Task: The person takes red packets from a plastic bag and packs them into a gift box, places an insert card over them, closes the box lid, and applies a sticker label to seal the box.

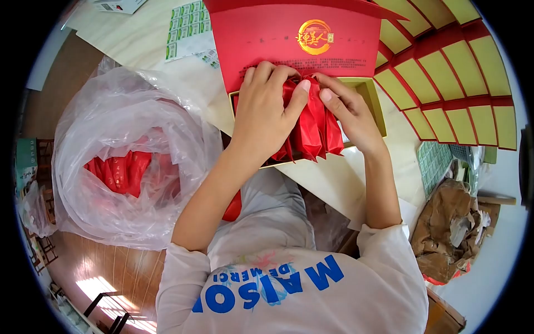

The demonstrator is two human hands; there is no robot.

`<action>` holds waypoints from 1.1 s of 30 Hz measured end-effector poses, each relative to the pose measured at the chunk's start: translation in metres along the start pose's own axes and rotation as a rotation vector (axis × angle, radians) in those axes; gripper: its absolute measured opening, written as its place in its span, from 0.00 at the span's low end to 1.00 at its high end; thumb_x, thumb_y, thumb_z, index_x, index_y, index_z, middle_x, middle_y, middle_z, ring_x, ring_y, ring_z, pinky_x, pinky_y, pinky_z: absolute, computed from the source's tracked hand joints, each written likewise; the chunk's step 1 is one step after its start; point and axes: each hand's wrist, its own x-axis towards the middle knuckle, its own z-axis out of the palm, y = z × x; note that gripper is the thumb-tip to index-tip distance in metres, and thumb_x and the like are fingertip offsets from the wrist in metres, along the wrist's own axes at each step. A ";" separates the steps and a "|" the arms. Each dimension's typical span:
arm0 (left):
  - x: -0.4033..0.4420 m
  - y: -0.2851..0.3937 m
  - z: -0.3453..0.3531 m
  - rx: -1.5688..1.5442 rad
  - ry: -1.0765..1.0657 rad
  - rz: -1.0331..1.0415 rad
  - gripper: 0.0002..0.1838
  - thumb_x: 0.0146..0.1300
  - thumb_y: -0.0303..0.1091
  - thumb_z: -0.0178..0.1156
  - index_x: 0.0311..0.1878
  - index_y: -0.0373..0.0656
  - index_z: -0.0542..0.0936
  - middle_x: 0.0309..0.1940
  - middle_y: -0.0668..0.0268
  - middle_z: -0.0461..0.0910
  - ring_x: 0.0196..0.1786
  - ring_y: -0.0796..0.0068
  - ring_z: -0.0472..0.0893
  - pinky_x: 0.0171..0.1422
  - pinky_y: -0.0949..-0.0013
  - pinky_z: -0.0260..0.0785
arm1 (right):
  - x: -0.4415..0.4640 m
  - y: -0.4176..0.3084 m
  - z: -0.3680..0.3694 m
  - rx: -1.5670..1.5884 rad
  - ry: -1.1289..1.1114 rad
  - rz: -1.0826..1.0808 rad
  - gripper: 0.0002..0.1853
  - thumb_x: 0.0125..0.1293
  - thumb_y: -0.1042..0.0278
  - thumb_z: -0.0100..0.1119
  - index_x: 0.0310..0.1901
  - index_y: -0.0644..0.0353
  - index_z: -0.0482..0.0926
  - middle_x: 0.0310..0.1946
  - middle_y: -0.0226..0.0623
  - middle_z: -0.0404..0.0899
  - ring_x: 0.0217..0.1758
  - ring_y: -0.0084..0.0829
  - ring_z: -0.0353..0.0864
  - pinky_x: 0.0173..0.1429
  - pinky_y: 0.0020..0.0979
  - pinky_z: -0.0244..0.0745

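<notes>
The packets have a glossy, foil-like surface.

Tbl., pale marble-look top, is showing faint veins. Flr., brown, seamed, is running past tbl.'s L edge. Light patches, v. bright, are lying on flr. Dk. slatted furn. is standing well off tbl.'s L edge. Wall, pale bluish-wht., is rising beyond tbl.'s R edge.

Left hand: one was present.
Right hand: one was present.
Lidded red gift box: one was recorded.
Red foil packets at the hands: several, exact count was unclear.
Translucent plastic bag: one was recorded.
Bagged red packets: several showed, total was unclear.
Green-printed label sheets: at least two were seen.
Yellow-and-red boxes: more than ten showed.
</notes>
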 end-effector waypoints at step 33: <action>-0.093 -0.006 -0.006 -0.353 0.041 -0.226 0.40 0.73 0.48 0.43 0.73 0.28 0.38 0.73 0.37 0.40 0.76 0.40 0.42 0.79 0.53 0.36 | 0.007 -0.015 0.053 -0.992 -0.080 0.129 0.36 0.71 0.37 0.39 0.60 0.68 0.65 0.43 0.63 0.79 0.51 0.59 0.77 0.56 0.50 0.70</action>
